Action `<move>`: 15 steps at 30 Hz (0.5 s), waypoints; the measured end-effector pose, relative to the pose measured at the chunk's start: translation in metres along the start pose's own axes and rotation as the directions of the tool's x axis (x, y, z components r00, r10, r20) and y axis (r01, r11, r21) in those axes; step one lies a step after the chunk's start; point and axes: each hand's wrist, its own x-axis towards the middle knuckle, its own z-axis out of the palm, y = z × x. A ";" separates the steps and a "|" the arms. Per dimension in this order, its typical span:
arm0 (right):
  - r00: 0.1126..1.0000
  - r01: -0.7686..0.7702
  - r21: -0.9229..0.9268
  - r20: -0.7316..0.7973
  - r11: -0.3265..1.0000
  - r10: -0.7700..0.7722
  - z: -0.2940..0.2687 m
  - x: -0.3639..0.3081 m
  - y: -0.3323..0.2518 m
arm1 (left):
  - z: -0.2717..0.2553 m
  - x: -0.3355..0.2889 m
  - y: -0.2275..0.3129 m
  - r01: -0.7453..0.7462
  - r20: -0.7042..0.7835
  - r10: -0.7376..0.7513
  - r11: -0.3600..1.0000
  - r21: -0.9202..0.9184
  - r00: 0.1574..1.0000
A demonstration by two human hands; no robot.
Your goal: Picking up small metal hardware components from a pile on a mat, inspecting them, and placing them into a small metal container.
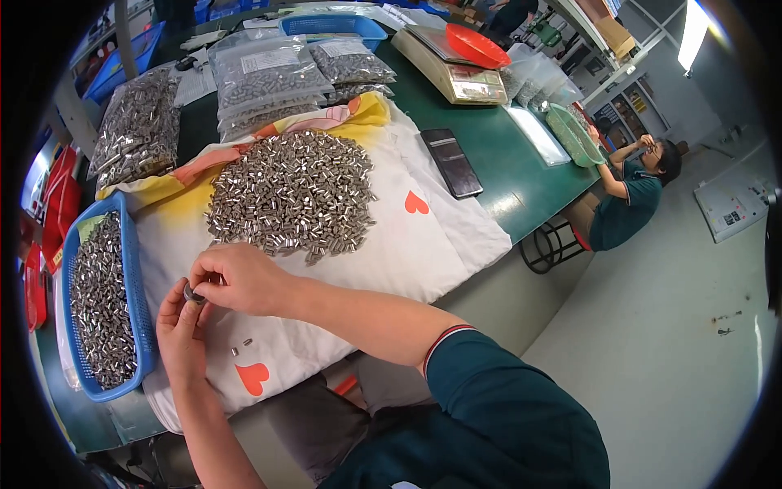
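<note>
Two hands meeting over white heart-printed cloth (423,236): left hand (181,330) and right hand (236,279) pinching small silvery metal pieces (194,293) (partly hidden), near heaped silvery metal cylinders (289,191).

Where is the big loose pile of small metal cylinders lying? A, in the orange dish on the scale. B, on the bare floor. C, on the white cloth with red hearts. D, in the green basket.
C: the pile of small metal cylinders lies spread on the white cloth, just beyond the left hand and right hand.
</note>
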 end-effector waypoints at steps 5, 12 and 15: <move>1.000 0.018 -0.066 0.016 0.998 -0.017 -0.002 -0.003 0.007 | 0.003 0.002 -0.003 0.011 0.044 -0.011 1.000 0.001 0.999; 0.999 0.029 -0.073 0.020 0.997 -0.028 0.002 -0.005 0.006 | 0.005 -0.004 0.000 -0.002 0.017 0.002 1.000 0.012 1.000; 1.000 0.027 -0.061 0.003 0.998 -0.027 0.016 -0.003 0.008 | -0.003 -0.012 0.003 -0.002 -0.032 0.003 0.999 0.033 0.999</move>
